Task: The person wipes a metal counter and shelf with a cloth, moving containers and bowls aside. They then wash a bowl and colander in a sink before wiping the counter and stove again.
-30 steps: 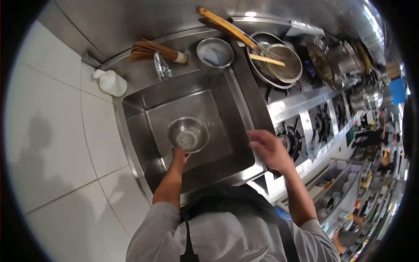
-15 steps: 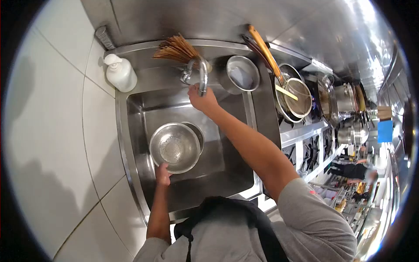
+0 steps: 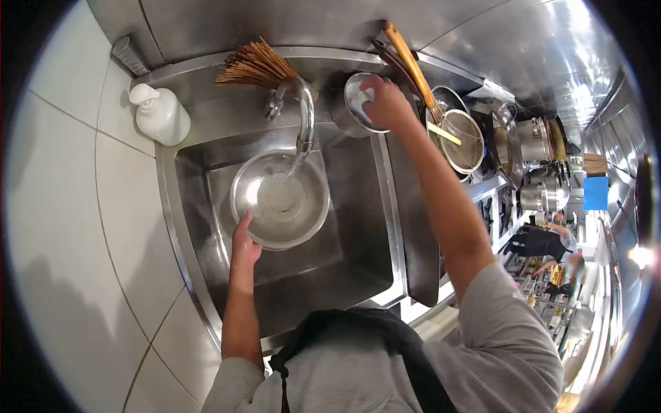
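Note:
My left hand (image 3: 245,245) grips the near-left rim of a metal bowl (image 3: 311,224), its thumb over the edge. The bowl is under the curved faucet (image 3: 305,120) in the sink, and water runs from the spout into it. My right hand (image 3: 387,103) is at a round metal container (image 3: 350,118) on the sink's back-right ledge. Its fingers are apart and reach over the container's mouth, which they partly cover. What lies inside the container is hard to make out.
A bamboo brush (image 3: 256,65) stands behind the faucet. A white pump bottle (image 3: 162,117) is at the back-left corner of the sink (image 3: 303,292). Right of the sink, a wooden-handled strainer (image 3: 463,141) rests by the stove. Another person (image 3: 540,242) stands farther off to the right.
My right hand has gone from the faucet to the container on the right. The bowl has moved up under the spout with my left hand, and water now flows into it.

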Tool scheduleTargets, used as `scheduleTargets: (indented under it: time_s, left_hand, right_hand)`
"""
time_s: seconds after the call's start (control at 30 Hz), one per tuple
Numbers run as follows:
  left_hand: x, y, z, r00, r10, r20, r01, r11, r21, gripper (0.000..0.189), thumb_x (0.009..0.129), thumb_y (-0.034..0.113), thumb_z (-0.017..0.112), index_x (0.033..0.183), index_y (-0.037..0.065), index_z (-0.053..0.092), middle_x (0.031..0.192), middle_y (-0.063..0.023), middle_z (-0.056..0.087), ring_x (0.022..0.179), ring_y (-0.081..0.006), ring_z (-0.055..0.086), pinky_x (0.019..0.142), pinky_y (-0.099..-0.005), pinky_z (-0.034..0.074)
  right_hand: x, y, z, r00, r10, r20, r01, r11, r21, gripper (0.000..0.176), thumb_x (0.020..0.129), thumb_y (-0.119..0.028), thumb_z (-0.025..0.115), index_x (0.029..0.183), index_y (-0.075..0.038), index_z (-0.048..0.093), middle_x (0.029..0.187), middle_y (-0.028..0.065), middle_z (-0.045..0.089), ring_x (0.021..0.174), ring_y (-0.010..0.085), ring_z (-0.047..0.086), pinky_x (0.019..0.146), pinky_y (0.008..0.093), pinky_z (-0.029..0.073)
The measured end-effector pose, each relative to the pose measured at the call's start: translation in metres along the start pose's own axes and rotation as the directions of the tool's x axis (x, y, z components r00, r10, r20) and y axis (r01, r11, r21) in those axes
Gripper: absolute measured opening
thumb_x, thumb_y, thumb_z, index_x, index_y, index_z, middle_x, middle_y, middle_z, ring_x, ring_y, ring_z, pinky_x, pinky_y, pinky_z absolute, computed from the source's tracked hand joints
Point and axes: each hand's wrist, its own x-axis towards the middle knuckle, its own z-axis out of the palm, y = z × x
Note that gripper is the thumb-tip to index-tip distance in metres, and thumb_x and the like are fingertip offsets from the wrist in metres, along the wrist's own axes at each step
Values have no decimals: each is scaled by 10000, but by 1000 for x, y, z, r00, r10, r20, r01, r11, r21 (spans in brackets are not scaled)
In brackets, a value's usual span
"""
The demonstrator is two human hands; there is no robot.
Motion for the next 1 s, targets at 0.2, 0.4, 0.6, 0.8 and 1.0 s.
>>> scheduleTargets:
  time_s: [0.2,0.4,0.6,0.8,1.0]
  left_hand:
    - [34,-7,55,985,-99,142,76,984,160,432,960,293,696,1302,37,625,1261,-100,667,1163,-256,631,1004,-447,494]
    - [27,5,93,969,121,216,-234,726,647,637,975,279,631,1499,-20,427,1394,-161,581,1285,-281,552,1087,-422,423]
    - [8,1,42,979,193,68,-199,820,537,726,1035,308,542,1588,-39,222,1550,-213,414,1387,-331,455,1167,-419,339]
    - [-27,-12,64,971,229,-75,-175,885,432,588,1048,317,530,1493,-46,402,1427,-187,545,1265,-286,567,1059,-410,458]
    - [-80,-45,62,997,-83,10,74,932,355,615,1061,465,502,1448,-12,473,1339,-165,626,1223,-269,625,1028,-438,508]
  right_hand:
    - [25,49,69,949,3,316,23,997,-78,521,795,-148,710,1282,-69,540,1157,275,672,1146,464,630,980,500,502]
    - [14,30,42,987,149,59,-140,980,-141,494,824,-107,654,1310,-94,566,1249,273,610,1166,468,612,967,523,518]
    - [-110,-85,5,993,28,-114,-3,977,214,404,823,-197,714,1202,-96,618,1273,227,556,1251,431,516,1024,528,459]
    - [-213,-124,139,918,61,393,-78,997,27,423,772,-179,722,1168,-75,617,1247,234,538,1223,440,497,1008,499,463]
    - [-192,-104,177,988,1,157,-31,982,189,425,814,-197,709,1191,-56,573,1209,213,517,1205,443,520,926,499,486]
